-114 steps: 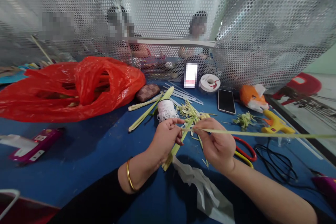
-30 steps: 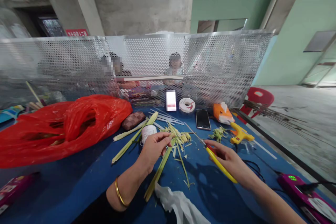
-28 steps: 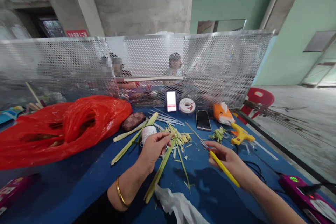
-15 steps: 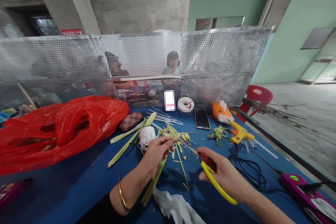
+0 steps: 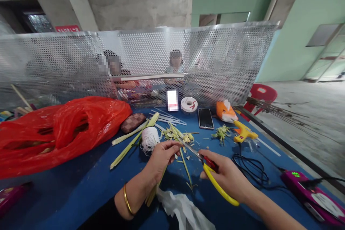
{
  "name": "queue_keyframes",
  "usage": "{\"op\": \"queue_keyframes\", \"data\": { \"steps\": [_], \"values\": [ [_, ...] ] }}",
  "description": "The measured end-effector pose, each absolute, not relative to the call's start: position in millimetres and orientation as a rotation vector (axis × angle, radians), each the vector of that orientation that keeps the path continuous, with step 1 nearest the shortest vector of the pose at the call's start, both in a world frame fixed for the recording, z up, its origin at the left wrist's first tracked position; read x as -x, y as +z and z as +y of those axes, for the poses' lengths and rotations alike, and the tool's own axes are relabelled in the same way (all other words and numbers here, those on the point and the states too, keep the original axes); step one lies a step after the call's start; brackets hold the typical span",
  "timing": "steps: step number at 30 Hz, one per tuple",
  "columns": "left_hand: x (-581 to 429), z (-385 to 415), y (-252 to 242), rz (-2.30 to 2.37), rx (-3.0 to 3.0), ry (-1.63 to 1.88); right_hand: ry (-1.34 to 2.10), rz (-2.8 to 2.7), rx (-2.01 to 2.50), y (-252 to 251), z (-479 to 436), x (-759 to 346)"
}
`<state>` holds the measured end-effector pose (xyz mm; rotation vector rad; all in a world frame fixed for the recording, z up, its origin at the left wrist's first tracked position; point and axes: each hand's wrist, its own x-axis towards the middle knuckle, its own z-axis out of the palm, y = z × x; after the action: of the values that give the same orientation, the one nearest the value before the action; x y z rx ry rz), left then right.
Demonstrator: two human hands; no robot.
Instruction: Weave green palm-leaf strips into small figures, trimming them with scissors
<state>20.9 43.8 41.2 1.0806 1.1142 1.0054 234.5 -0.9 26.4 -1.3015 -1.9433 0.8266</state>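
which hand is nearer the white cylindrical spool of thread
Left. The left hand is just right of the spool, towards the camera; the right hand is much farther right.

Right hand (image 5: pixel 223 176) gripping scissors (image 5: pixel 207 171), blades (image 5: pixel 191 148) up at the pinched left hand (image 5: pixel 163 159) — item there too small to tell. White spool (image 5: pixel 150 136) just beside; red bag (image 5: pixel 64 129) left, glue gun (image 5: pixel 245 133) right.

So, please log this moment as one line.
right hand: red-and-yellow-handled metal scissors | left hand: pinched near blades, contents unclear | nearby: white thread spool
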Motion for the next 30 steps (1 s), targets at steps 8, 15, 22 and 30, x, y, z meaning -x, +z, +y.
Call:
{"op": "queue_keyframes", "data": {
  "steps": [8,15,22,30],
  "values": [
    [-16,40,53,1.133,-1.156,1.021,0.592,-1.922,1.63,19,9,-240],
    [18,24,96,1.165,-1.802,1.536,0.175,-2.16,1.998,4,22,-249],
    [24,-14,117,0.701,-1.571,2.084,0.071,-2.185,1.79,15,11,-241],
    [9,-49,92,0.704,-1.595,1.983,1.968,-1.23,0.754,53,-26,-166]
  ]
}}
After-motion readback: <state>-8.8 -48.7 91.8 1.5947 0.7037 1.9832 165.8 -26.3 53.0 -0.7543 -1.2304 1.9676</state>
